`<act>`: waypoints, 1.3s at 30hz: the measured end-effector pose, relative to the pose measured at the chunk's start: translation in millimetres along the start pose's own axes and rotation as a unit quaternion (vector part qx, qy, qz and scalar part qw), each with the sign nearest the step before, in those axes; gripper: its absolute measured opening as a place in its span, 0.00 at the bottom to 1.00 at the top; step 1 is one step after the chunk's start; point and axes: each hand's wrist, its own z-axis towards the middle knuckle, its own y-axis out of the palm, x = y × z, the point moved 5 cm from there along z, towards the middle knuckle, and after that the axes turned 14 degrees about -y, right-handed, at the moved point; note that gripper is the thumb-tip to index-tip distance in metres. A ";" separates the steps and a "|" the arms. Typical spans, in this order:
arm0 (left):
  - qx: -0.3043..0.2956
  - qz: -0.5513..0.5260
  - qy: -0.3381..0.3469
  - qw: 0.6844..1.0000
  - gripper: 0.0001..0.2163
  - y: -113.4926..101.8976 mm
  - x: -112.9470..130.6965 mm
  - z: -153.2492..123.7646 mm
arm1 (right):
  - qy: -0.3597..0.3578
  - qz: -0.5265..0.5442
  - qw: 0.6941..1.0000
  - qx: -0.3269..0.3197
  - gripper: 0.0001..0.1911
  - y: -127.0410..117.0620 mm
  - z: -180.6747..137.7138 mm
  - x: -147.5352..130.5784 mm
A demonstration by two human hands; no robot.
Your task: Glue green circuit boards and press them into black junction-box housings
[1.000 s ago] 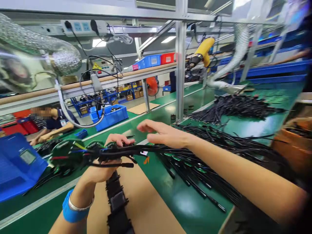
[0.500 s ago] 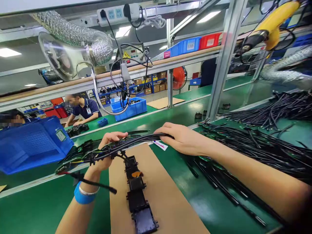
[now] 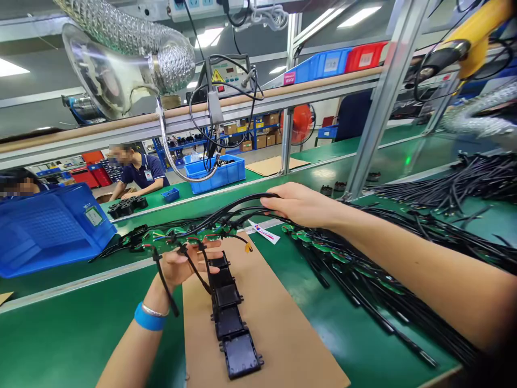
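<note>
My right hand [image 3: 297, 203] is closed around one end of a bundle of black cables [image 3: 230, 207], held up above the bench. Small round green circuit boards [image 3: 175, 237] hang along the bundle's left part, with short black leads dangling from them. Under these boards is my left hand [image 3: 181, 267], fingers spread and palm turned up, the leads passing in front of it. Whether it bears any of their weight I cannot tell. Below, a row of black square plastic housings [image 3: 229, 323] lies on a cardboard sheet [image 3: 283, 334]. A small orange piece [image 3: 248, 247] hangs near the boards.
More black cables [image 3: 371, 280] with green boards lie to the right on the green bench [image 3: 92, 334]. A tilted blue bin [image 3: 52, 226] is at left. A white-and-pink tube [image 3: 264, 233] lies behind the cardboard. A co-worker [image 3: 141, 172] sits across the bench.
My left hand has moved down and opened beneath the boards, and the leads now hang down in front of it. My right hand has risen slightly with the cables. The orange piece has lifted off the housings.
</note>
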 end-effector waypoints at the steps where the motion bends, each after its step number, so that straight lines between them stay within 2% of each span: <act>1: -0.004 -0.006 0.003 1.000 0.20 0.8 -2.5 2.2 | -0.002 0.022 1.000 0.005 0.19 1.6 0.1 -1.2; 6: 0.007 -0.036 0.042 0.998 0.30 0.8 -11.3 18.1 | 0.012 0.156 0.987 0.025 0.18 9.9 0.0 -5.4; 9: 0.030 -0.051 0.058 0.997 0.32 0.5 -17.6 32.8 | 0.028 0.231 0.972 0.031 0.16 15.2 0.1 -3.5; 11: 0.044 -0.051 0.072 0.995 0.35 5.2 -19.2 42.2 | 0.044 0.265 0.963 0.008 0.16 20.3 0.7 -2.3; 13: 0.062 -0.052 0.099 0.992 0.35 12.5 -15.6 47.4 | 0.063 0.275 0.958 -0.048 0.18 26.3 1.2 -3.3; 16: 0.102 -0.066 0.146 0.982 0.25 19.3 -2.6 43.9 | 0.074 0.225 0.965 -0.113 0.17 28.6 2.5 -7.9; 20: 0.163 -0.095 0.180 0.966 0.12 12.0 13.9 28.5 | 0.050 0.146 0.978 -0.139 0.11 28.7 4.7 -14.4; 25: 0.211 -0.128 0.174 0.953 0.05 3.5 22.8 16.0 | 0.004 0.069 0.994 -0.089 0.08 37.8 9.3 -15.5; 29: 0.224 -0.140 0.154 0.952 0.05 7.1 28.2 13.6 | -0.090 -0.009 0.994 -0.066 0.13 49.7 15.8 -22.8; 32: 0.223 -0.141 0.138 0.955 0.08 9.7 30.3 13.2 | -0.147 -0.053 0.988 0.020 0.09 45.2 17.5 -32.7; 34: 0.218 -0.137 0.128 0.958 0.09 12.0 30.9 13.0 | -0.155 -0.078 0.984 0.044 0.08 41.9 16.6 -38.6; 39: 0.190 -0.118 0.122 0.967 0.13 27.6 38.8 11.1 | -0.135 -0.132 0.980 -0.063 0.08 57.9 18.4 -42.1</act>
